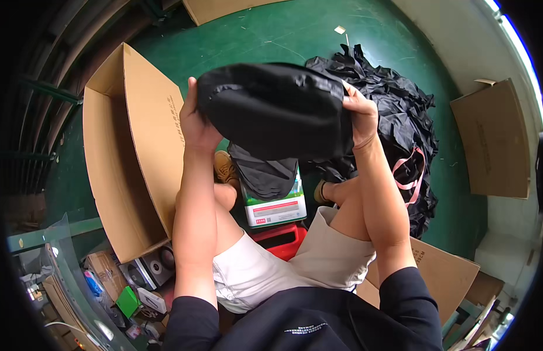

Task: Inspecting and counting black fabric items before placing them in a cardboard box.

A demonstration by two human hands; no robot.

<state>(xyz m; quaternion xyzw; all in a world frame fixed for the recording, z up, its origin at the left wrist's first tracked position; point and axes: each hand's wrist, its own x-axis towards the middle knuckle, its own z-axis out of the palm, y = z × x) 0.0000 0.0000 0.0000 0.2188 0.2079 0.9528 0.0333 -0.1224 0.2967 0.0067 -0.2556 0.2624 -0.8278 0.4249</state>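
A: A person in pale shorts held up a black fabric bundle (274, 114) by its two ends above a green floor (265, 44). How firm was the grip?

B: The right hand (364, 120) had its fingers closed on the right end, thumb on the near face. The left hand (200, 128) cupped the opposite end; most of its fingers were hidden behind the cloth, so how tightly they pressed could not be told.

A: What looked likeliest to go wrong?

B: A slip on the left, in this reading. The fabric appeared smooth and sagged between the hands, and a loose hold there could have let that end drop or the folds spill open.

A: And below it?

B: Folded black cloth (265, 172) lay on a white printed box (276, 212). A falling end could have knocked those folds askew; whether bundle and cloth touched was unclear.

A: Any hazard to the side?

B: A rumpled heap of black fabric (400, 108) spread across the floor at right, a pink strap (421, 175) looped over it. Matching colour made a mix-up plausible had the bundle landed there. At left, an open cardboard carton (148, 111) stood close by the left forearm; a wide swing could have bumped its wall.
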